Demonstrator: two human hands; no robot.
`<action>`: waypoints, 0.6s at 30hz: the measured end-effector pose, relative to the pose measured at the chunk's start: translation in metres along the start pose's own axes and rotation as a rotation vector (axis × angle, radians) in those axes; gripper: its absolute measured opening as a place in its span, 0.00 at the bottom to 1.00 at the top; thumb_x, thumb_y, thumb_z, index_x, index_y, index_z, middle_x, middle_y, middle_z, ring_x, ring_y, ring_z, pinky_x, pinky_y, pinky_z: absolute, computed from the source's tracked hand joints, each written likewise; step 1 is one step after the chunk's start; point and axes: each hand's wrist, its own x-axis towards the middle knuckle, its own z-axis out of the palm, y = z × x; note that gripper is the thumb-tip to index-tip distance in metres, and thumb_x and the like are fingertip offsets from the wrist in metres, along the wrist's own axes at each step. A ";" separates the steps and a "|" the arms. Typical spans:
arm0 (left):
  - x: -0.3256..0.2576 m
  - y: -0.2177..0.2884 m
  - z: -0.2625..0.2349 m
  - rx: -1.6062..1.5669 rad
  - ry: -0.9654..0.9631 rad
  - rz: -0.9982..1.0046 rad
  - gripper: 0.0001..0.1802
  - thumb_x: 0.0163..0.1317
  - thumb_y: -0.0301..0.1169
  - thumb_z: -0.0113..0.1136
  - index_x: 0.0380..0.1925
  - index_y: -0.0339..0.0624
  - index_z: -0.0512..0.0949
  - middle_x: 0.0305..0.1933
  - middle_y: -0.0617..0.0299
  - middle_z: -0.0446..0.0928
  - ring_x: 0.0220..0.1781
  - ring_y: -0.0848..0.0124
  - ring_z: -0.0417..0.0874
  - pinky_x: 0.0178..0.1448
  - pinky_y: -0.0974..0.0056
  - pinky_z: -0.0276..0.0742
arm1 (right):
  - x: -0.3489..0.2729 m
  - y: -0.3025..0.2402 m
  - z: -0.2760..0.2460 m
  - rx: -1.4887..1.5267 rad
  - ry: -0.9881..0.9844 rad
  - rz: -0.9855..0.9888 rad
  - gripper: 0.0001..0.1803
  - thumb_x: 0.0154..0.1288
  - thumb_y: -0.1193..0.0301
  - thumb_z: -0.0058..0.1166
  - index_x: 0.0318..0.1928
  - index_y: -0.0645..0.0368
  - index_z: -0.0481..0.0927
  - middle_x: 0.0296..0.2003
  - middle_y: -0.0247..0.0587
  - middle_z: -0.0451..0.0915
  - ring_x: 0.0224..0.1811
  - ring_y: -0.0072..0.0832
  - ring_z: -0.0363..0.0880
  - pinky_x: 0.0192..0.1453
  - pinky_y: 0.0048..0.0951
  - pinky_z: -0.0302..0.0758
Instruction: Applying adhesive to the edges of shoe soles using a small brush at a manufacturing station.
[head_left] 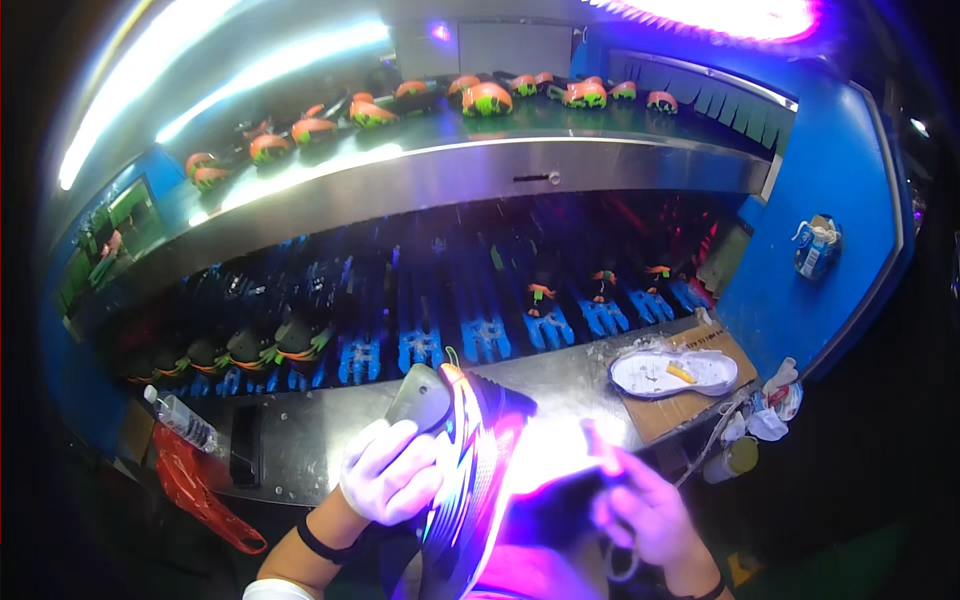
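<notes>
My left hand [395,472], in a white glove, is closed on a dark shoe [470,480] with shiny, rainbow-coloured stripes. The shoe is tilted, its heel end up, with a thin pull loop at the top. A grey block [422,398], which looks like a shoe last, sticks out of its opening. To the right of the shoe is my right hand [645,505], its fingers curled and partly blurred. A very bright purple-white glare between that hand and the shoe hides whatever the fingers hold. A pale loop hangs below the hand.
Orange-and-green shoes [487,98] line a raised belt at the back. Below is a rack with blue holders [485,340]. A white sole-shaped piece [660,373] rests on cardboard [665,412] at right. At left are a clear bottle [185,420] and a red bag [190,485].
</notes>
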 end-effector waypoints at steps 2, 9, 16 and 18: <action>-0.008 0.002 -0.007 -0.012 0.026 -0.017 0.14 0.51 0.34 0.63 0.38 0.54 0.73 0.38 0.65 0.78 0.44 0.61 0.79 0.44 0.59 0.75 | -0.001 -0.006 0.018 0.049 -0.071 -0.039 0.29 0.71 0.75 0.47 0.70 0.58 0.59 0.29 0.39 0.75 0.20 0.17 0.69 0.24 0.19 0.69; -0.004 -0.012 -0.018 -0.085 -0.004 0.070 0.14 0.52 0.37 0.61 0.40 0.62 0.72 0.33 0.74 0.72 0.37 0.69 0.75 0.35 0.67 0.65 | 0.001 -0.038 0.050 -0.823 0.022 -0.207 0.17 0.69 0.70 0.49 0.56 0.61 0.74 0.40 0.45 0.78 0.36 0.32 0.75 0.41 0.28 0.73; 0.012 -0.017 -0.013 -0.057 -0.024 0.140 0.17 0.48 0.39 0.64 0.40 0.65 0.72 0.32 0.78 0.71 0.34 0.75 0.74 0.34 0.70 0.60 | 0.004 -0.014 0.045 -0.717 0.049 -0.578 0.23 0.67 0.80 0.48 0.60 0.81 0.64 0.44 0.64 0.75 0.38 0.50 0.79 0.45 0.37 0.78; 0.014 -0.017 -0.010 -0.058 0.005 0.155 0.18 0.47 0.40 0.65 0.40 0.66 0.73 0.33 0.79 0.71 0.34 0.75 0.74 0.34 0.70 0.60 | -0.001 -0.012 0.038 -0.793 0.064 -0.576 0.22 0.68 0.79 0.47 0.59 0.78 0.65 0.43 0.61 0.76 0.37 0.47 0.79 0.44 0.36 0.78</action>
